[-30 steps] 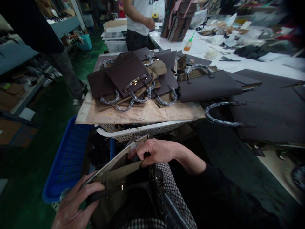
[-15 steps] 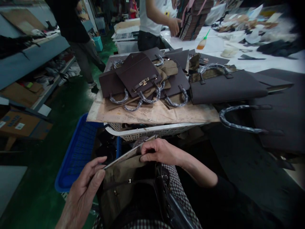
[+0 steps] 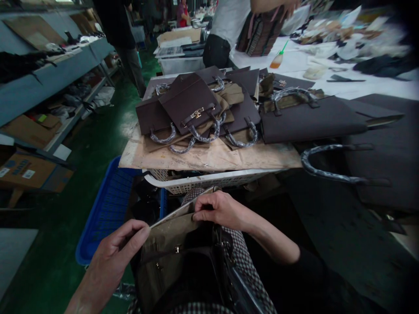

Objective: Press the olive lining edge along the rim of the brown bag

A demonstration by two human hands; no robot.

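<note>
A dark handbag with an olive-brown fabric lining (image 3: 176,227) lies across my lap on checked cloth (image 3: 242,253). Small metal fittings (image 3: 177,249) show on it, and clear plastic covers part near its lower right. My left hand (image 3: 119,246) pinches the pale top edge of the bag at its left corner, thumb against fingers. Along the same upper edge, my right hand (image 3: 222,211) is closed, with thumb and forefinger gripping the lining. The bag's lower part is in deep shadow.
Several dark brown handbags (image 3: 193,102) with plastic-wrapped handles are heaped on a board (image 3: 212,159) over a white basket (image 3: 196,181). A blue basket (image 3: 98,222) stands left. A bottle of orange liquid (image 3: 277,60) is on the white table. Two people stand beyond.
My left thumb and fingers have closed on the bag's corner edge. My right hand has hardly moved. The co-worker's hand has lifted at the stacked pieces, and the person at left has shifted right.
</note>
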